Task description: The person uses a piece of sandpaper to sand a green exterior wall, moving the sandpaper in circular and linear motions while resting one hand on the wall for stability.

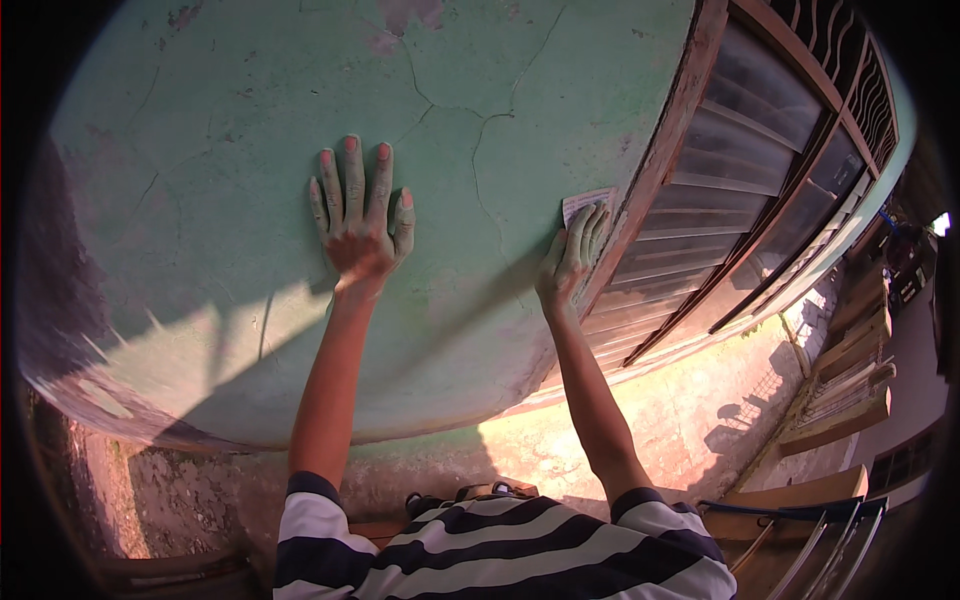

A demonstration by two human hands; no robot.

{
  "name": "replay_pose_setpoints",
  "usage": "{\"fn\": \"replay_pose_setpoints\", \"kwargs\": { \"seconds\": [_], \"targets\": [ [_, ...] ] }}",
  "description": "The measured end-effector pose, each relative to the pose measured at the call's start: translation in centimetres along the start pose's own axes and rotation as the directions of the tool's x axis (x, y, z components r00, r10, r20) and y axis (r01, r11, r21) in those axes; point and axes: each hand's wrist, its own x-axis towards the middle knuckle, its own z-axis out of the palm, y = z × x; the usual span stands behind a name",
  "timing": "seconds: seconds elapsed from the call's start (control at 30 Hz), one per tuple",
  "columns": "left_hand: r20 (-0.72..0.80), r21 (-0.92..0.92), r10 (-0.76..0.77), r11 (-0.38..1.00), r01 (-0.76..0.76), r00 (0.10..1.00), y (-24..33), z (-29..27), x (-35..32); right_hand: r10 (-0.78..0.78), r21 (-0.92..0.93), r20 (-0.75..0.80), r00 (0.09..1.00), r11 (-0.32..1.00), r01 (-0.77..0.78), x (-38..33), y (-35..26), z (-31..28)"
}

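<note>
Wall point(250, 120) of cracked, pale green plaster filled the upper left and centre of the frame. The left hand point(358, 215) lay flat against it at centre, fingers extended and close together, holding nothing. The right hand point(572, 255), right of centre, pressed a small pale sheet of sandpaper point(582, 203) to the wall, fingers laid over its lower part, just beside the reddish window frame point(665, 150). A louvred window point(740, 170) occupied the upper right. Striped sleeves point(500, 550) entered from the lower edge, above a sunlit concrete floor point(680, 410).
</note>
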Motion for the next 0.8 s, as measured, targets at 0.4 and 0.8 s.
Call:
{"fn": "replay_pose_setpoints", "kwargs": {
  "seconds": [0.4,0.8],
  "targets": [
    [-0.037,0.046,0.048,0.998,-0.046,0.998,0.3,-0.3,0.5,0.198,0.024,-0.034,0.98,0.98,-0.198,-8.3,1.5,1.1],
    [-0.065,0.047,0.07,0.997,-0.067,0.995,0.3,0.2,0.4,0.216,0.049,-0.161,0.963,0.976,-0.21,0.2,-0.9,0.9]
  ]
}}
